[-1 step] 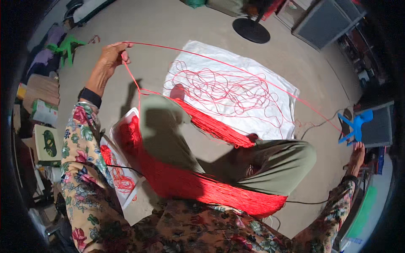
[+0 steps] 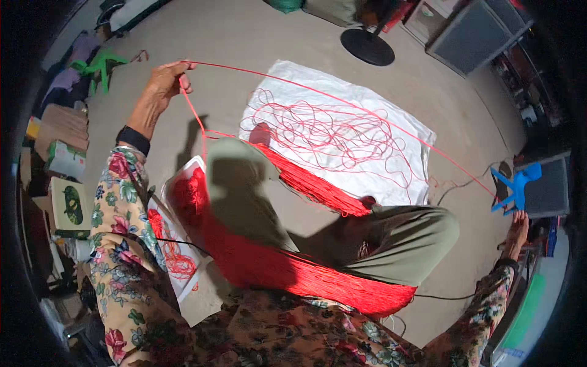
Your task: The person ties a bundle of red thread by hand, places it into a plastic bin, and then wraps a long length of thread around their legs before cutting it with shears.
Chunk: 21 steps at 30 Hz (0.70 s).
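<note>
A red cord [image 2: 342,101] runs taut across the front from my left hand [image 2: 166,82], raised at the upper left. That hand is closed on it, and another strand drops from its fingers toward my left knee. The cord's other end reaches the fingertips of my right hand [image 2: 520,229] at the far right, pinched on it beside a blue plastic piece with crossing legs [image 2: 516,186]. A thick skein of red cord [image 2: 318,286] stretches across my lap and round my left leg. More bundled red strands [image 2: 318,186] span between my knees.
A white sheet [image 2: 293,76] on the floor carries loose loops of red cord. Beside my left leg stands a white tray [image 2: 183,284] with red cord. A round black base [image 2: 367,48] stands at the back. Dark speaker-like boxes [image 2: 474,37] and a green stool [image 2: 101,64] are around.
The view has shifted very slightly. My hands and the cord otherwise look the same.
</note>
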Tool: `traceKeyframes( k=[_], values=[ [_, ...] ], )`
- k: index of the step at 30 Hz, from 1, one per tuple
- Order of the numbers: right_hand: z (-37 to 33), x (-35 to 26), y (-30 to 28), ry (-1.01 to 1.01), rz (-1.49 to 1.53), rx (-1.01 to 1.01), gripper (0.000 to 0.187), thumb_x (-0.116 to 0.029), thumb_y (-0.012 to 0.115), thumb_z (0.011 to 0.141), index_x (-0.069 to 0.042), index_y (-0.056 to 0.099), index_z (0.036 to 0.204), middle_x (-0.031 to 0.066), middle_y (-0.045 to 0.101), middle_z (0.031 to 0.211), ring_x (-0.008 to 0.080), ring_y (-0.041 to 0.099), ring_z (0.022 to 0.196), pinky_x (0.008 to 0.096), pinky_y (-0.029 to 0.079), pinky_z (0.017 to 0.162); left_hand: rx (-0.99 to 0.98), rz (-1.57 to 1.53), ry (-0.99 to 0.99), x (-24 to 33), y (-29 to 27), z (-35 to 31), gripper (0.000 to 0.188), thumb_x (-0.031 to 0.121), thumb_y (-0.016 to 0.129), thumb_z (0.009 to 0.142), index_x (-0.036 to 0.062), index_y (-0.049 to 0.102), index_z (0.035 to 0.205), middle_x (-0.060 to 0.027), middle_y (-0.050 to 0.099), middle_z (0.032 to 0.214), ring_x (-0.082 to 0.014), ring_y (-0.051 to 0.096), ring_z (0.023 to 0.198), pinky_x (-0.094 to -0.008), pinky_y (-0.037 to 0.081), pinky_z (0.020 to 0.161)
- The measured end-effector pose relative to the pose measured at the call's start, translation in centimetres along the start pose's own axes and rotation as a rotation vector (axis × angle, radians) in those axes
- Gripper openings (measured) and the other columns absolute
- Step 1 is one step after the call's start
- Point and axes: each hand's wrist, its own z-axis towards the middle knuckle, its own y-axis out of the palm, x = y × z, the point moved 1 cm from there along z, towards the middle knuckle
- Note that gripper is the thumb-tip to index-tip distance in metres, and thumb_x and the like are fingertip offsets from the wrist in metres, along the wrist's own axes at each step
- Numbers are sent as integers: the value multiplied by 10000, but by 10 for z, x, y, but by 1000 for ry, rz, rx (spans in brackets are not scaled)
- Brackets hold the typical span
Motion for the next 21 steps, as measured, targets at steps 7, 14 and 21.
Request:
traceKeyframes(
  k=[7,14,21],
  values=[
    [-52,25,72,9,-79,308,196,-168,438,960,14,479,1020,54,519,973,169,499,876,298,431,777,142,-77,-110,13,-34,-6,196,168,552,898,6,623,983,-52,560,574,-151,552,495,-323,546,545],
    [-22,-18,41,58,31,-558,269,-187,483,949,19,486,1123,88,559,1044,197,550,958,316,468,870,107,-137,-168,-9,-40,8,220,189,509,924,13,632,976,-36,551,548,-143,534,457,-308,528,525],
    [-59,88,95,100,-297,-124,224,-236,573,914,-33,546,1004,48,576,875,142,556,772,276,483,706,153,76,-195,9,-48,-7,238,199,474,946,6,605,990,-16,471,462,-109,426,358,-273,407,384]
  ],
)
